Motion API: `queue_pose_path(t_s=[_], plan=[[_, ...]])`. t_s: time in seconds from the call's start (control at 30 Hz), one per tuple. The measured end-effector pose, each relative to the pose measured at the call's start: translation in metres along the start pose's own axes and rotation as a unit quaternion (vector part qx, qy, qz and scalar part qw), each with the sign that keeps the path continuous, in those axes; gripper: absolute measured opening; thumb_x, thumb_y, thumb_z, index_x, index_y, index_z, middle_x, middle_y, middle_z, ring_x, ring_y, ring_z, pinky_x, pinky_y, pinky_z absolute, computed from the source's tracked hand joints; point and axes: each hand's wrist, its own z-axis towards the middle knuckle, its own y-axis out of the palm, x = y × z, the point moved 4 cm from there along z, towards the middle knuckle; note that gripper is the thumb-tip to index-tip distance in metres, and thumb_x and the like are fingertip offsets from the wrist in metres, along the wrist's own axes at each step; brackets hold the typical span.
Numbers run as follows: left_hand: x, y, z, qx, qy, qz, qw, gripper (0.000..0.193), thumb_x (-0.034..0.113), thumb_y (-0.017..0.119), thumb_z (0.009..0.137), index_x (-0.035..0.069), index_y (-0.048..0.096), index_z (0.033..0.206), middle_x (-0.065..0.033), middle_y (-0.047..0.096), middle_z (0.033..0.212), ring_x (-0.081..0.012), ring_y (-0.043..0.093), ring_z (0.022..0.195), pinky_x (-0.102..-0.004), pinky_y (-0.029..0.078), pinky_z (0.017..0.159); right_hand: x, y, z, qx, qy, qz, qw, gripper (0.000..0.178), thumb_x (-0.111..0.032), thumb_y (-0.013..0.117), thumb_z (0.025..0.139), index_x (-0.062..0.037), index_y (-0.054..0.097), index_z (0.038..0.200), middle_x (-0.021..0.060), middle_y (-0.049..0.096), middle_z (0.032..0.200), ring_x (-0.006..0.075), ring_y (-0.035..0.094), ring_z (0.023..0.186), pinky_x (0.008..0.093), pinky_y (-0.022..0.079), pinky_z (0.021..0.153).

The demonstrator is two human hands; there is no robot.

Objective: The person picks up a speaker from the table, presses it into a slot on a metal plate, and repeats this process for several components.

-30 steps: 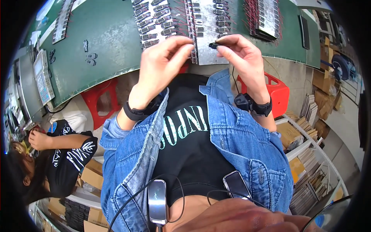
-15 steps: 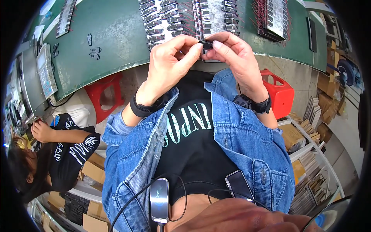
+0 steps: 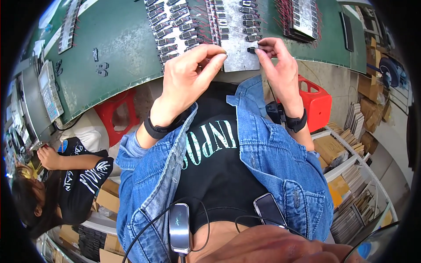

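Note:
My right hand pinches a small black rectangular part between thumb and fingertips. It is at the near right edge of a pale metal plate, just below a column of similar small black parts on it. In front of the table's edge, my left hand has thumb and index finger closed together; anything between them is too small to make out. Left of that plate, beyond my left hand, another white plate carries columns of black parts with thin red wires.
A stack of plates with red wires lies at the right of the green table. Loose black parts and a keypad device are at the left. Red stools stand below. A co-worker is at the lower left.
My hands have come apart. The right one has carried the black part rightward to the pale plate's edge, while the left stays pinched nearly where it was.

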Motion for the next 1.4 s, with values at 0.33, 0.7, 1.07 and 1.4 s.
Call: queue_pose_path(t_s=[0.33,0.7,1.07,1.4], plan=[[-0.007,-0.001,-0.002,0.003,0.011,0.002,1.0,0.009,0.01,0.071,0.088,0.005,0.071,0.095,-0.0065,0.07,0.078,-0.0128,0.065,0.06,-0.0249,0.049,0.055,0.012,0.002,0.004,0.101,-0.169,-0.15,0.969,0.015,-0.003,0.069,0.085,-0.0054,0.07,0.099,0.008,0.065,0.097,0.0235,0.062,0.082,0.0323,0.05,0.073],[-0.009,-0.003,-0.005,-0.029,0.001,0.026,0.999,0.011,0.008,0.068,0.091,0.001,0.07,0.098,-0.0053,0.071,0.081,-0.0104,0.066,0.066,-0.0233,0.052,0.06,0.016,0.005,-0.005,0.16,-0.206,-0.19,0.947,0.02,-0.002,0.069,0.084,-0.0077,0.072,0.104,0.0091,0.067,0.102,0.026,0.063,0.094,0.0336,0.05,0.082],[-0.014,-0.014,-0.005,0.026,0.0,-0.021,0.999,0.008,0.011,0.069,0.09,0.003,0.071,0.094,-0.0053,0.069,0.075,-0.0112,0.066,0.063,-0.0241,0.051,0.057,-0.025,0.011,0.023,0.088,-0.277,-0.2,0.936,0.021,-0.005,0.07,0.083,-0.0105,0.072,0.103,0.0047,0.069,0.096,0.0241,0.063,0.091,0.036,0.048,0.081],[-0.027,-0.079,-0.033,0.219,-0.035,-0.025,0.975,0.008,0.01,0.07,0.089,0.004,0.071,0.094,-0.0077,0.069,0.074,-0.0137,0.065,0.062,-0.0247,0.05,0.058,-0.049,0.032,0.023,-0.003,-0.264,-0.221,0.939,0.013,-0.007,0.068,0.084,-0.0064,0.067,0.097,0.01,0.065,0.093,0.0307,0.062,0.09,0.0394,0.047,0.08]])
